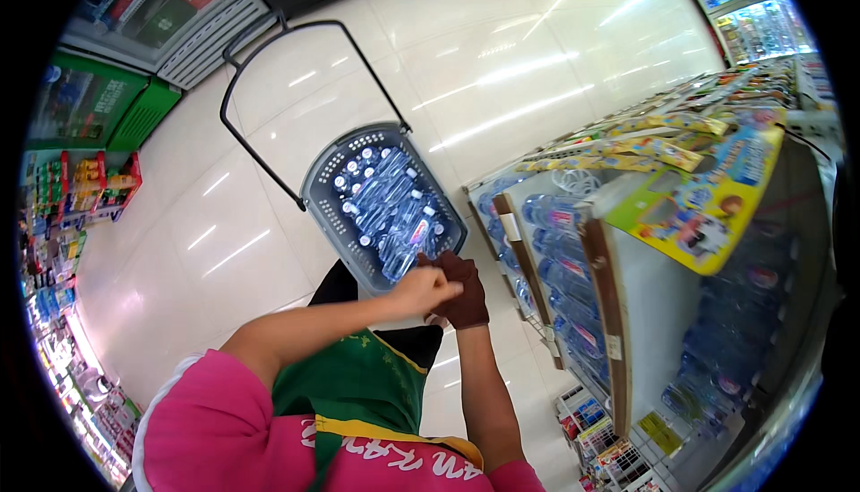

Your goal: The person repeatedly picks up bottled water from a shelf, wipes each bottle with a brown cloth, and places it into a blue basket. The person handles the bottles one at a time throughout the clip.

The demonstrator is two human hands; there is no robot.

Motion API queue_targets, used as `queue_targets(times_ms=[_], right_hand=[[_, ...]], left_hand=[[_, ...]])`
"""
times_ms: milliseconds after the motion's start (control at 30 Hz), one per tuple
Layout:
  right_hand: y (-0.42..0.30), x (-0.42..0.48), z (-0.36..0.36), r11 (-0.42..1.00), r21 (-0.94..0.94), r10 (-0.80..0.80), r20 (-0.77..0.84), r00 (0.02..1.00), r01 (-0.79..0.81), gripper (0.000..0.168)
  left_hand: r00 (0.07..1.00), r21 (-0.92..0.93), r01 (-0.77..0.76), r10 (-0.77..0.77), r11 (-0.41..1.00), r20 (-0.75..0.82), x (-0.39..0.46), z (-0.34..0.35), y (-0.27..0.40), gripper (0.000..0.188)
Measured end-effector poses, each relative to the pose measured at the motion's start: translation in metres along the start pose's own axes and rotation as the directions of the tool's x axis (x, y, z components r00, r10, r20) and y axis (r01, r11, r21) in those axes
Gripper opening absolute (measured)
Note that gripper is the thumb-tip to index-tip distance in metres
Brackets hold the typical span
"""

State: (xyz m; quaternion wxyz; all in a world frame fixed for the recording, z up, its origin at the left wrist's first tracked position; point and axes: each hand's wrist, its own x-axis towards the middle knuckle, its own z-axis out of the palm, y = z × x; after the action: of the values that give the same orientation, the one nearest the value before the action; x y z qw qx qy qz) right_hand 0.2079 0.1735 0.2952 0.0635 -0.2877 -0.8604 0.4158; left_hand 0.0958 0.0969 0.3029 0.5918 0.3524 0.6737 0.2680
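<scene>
My left hand (423, 290), bare, reaches across in front of my body and meets the brown glove on my right hand (462, 290); its fingers are curled near the glove's edge. Whether it pinches the glove cannot be made out. The gloved right hand is bent, its fingers partly hidden. Just beyond both hands stands a grey plastic shopping basket (310, 186) on the floor, its long black handle tipped away from me. Inside lie many clear plastic water bottles (386, 186) with white caps, piled in different directions.
Shelves of bottled water (571, 270) with brown edge strips rise at the right, with a yellow hanging card (705, 223) above. Drink coolers (201, 15) stand at the upper left, stocked shelves (87, 183) below them. Pale, shiny floor tiles (255, 236) surround the basket.
</scene>
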Motion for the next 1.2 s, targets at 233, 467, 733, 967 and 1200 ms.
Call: queue_targets(times_ms=[233,467,733,967,1200], right_hand=[[-0.061,-0.035,-0.090,0.959,-0.264,-0.144,-0.152,0.978,0.100,0.033],[-0.115,-0.141,-0.198,0.903,0.342,-0.010,-0.592,0.806,0.262,0.024],[-0.073,-0.274,-0.167,0.537,0.601,0.666,-0.733,0.140,0.592,0.033],[-0.031,-0.320,-0.216,0.890,0.419,0.434,-0.899,0.054,-0.179,0.017],[-0.027,-0.348,-0.327,0.239,0.029,0.429,-0.900,0.079,-0.970,0.028]], left_hand=[[0.944,0.171,-0.327,0.328,0.929,0.022,-0.072,0.032,0.091,0.027],[0.778,-0.076,-0.569,0.566,0.819,0.272,-0.143,0.063,0.232,0.015],[0.506,-0.259,-0.663,0.675,0.703,0.538,-0.184,0.155,0.298,0.013],[0.358,-0.160,-0.750,0.598,0.642,0.717,-0.168,0.217,0.309,0.016],[0.473,0.085,-0.761,0.462,0.643,0.750,-0.117,0.259,0.320,0.029]])
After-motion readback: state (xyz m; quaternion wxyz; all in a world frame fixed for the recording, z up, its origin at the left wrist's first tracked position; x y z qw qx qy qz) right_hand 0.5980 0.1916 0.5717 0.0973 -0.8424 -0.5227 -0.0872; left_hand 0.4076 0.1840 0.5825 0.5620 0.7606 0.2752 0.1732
